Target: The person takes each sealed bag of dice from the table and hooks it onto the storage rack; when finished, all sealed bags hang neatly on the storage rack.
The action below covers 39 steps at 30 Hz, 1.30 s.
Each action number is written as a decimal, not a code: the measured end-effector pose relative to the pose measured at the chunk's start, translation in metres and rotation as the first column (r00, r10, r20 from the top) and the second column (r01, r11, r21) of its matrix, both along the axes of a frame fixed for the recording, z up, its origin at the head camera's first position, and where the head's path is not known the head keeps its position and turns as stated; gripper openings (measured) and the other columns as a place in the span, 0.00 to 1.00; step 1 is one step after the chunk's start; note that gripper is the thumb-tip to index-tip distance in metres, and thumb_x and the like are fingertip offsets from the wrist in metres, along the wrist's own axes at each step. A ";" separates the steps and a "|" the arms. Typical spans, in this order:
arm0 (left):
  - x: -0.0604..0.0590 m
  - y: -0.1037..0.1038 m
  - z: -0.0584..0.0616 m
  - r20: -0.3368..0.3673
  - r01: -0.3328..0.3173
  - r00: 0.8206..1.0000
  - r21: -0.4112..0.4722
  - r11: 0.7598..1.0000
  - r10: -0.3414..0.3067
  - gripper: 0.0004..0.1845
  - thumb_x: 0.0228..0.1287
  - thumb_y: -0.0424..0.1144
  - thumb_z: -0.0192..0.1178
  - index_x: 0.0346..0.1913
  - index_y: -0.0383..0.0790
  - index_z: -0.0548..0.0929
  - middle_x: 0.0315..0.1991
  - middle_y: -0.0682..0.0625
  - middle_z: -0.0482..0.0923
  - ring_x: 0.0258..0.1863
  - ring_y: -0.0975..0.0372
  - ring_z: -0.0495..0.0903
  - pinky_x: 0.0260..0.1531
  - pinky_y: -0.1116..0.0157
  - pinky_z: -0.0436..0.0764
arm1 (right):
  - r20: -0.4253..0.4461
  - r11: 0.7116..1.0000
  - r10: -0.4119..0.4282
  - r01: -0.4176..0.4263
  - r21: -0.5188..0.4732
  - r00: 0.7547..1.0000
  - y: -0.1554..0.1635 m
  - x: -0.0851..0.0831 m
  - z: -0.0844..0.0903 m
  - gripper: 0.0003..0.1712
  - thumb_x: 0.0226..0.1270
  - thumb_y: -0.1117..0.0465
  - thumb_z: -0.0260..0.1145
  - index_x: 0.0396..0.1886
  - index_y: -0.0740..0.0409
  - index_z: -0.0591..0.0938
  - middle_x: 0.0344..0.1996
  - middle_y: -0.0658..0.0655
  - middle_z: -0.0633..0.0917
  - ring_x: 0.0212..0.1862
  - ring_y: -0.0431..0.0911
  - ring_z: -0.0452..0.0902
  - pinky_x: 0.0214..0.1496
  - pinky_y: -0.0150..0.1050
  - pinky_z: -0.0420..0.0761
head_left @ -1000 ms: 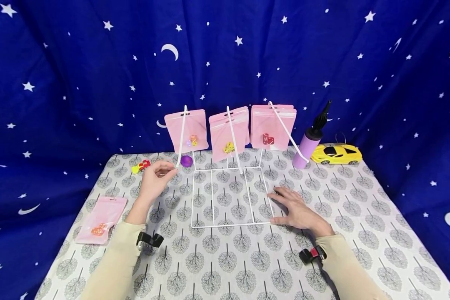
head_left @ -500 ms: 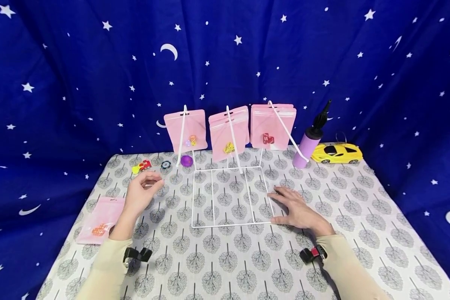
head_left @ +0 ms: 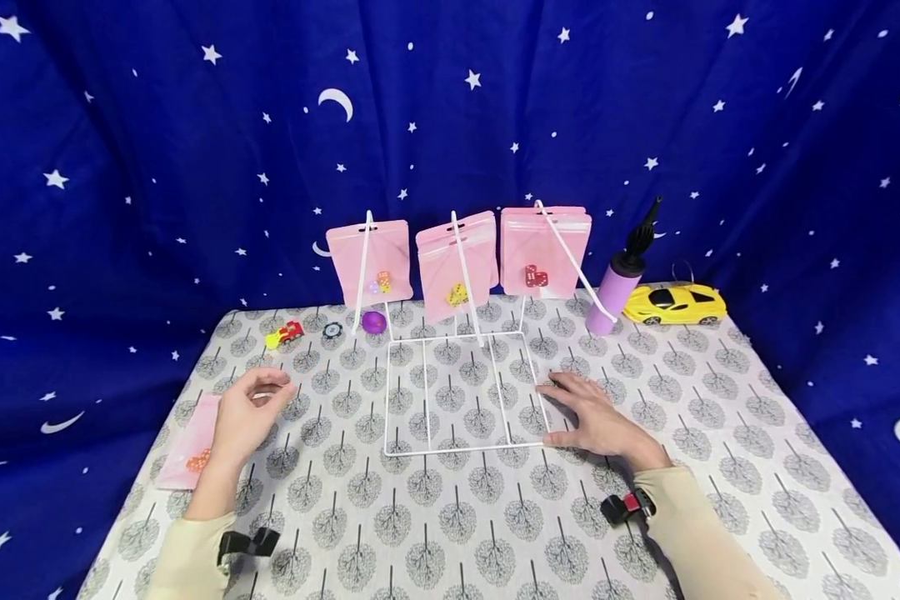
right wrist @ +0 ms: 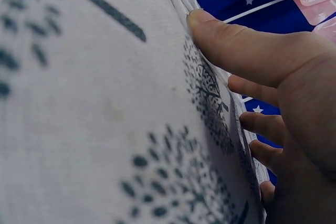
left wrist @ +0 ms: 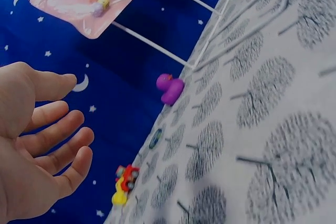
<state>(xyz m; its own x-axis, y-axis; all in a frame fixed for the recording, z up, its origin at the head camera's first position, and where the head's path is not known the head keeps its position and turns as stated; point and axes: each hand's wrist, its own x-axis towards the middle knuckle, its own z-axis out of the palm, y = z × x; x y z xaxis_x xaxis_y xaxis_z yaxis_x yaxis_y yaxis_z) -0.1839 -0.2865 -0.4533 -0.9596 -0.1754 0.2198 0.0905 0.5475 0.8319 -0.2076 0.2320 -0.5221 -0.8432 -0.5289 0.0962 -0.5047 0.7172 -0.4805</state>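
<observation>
Along the far edge of the table [head_left: 720,417] sit a small red and yellow toy car [head_left: 283,334], a dark disc [head_left: 333,330], a purple duck [head_left: 373,322], a purple pump [head_left: 617,286] and a yellow car [head_left: 672,305]. The white wire rack [head_left: 461,392] lies in the middle, its flat base running near to far and its prongs rising at the far end. Each of the three pink bags [head_left: 368,260] hanging there holds dice. The right hand [head_left: 594,419] presses flat, fingers straight, on the base's near right corner. The left hand [head_left: 243,417] hovers loosely curled, holding nothing, just beside another pink pouch [head_left: 187,442] with orange dice, lying flat near the left edge
</observation>
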 end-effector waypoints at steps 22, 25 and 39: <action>0.041 -0.050 -0.002 0.009 -0.200 0.980 -0.046 0.979 0.200 0.15 0.60 0.34 0.67 0.48 0.30 0.81 0.37 0.61 0.80 0.34 0.81 0.76 0.38 0.86 0.75 | 0.008 1.000 -0.010 0.010 0.009 1.000 0.000 -0.002 0.002 0.48 0.51 0.41 0.74 0.70 0.55 0.69 0.73 0.70 0.58 0.73 0.70 0.49 0.70 0.73 0.45; 0.046 -0.054 -0.002 0.028 -0.228 0.973 -0.051 0.972 0.229 0.16 0.59 0.35 0.68 0.48 0.31 0.82 0.35 0.65 0.78 0.33 0.82 0.76 0.37 0.86 0.76 | 0.010 1.000 -0.011 0.011 0.012 1.000 0.000 -0.002 0.001 0.49 0.51 0.40 0.74 0.70 0.55 0.69 0.73 0.70 0.58 0.73 0.70 0.49 0.70 0.73 0.45; 0.061 -0.073 -0.005 0.087 -0.340 0.934 -0.085 0.936 0.347 0.20 0.58 0.40 0.70 0.52 0.36 0.82 0.34 0.72 0.75 0.32 0.85 0.73 0.36 0.87 0.73 | 0.011 1.000 -0.017 0.017 0.007 1.000 -0.001 0.000 0.000 0.49 0.50 0.41 0.74 0.70 0.55 0.69 0.73 0.70 0.59 0.73 0.70 0.50 0.70 0.73 0.45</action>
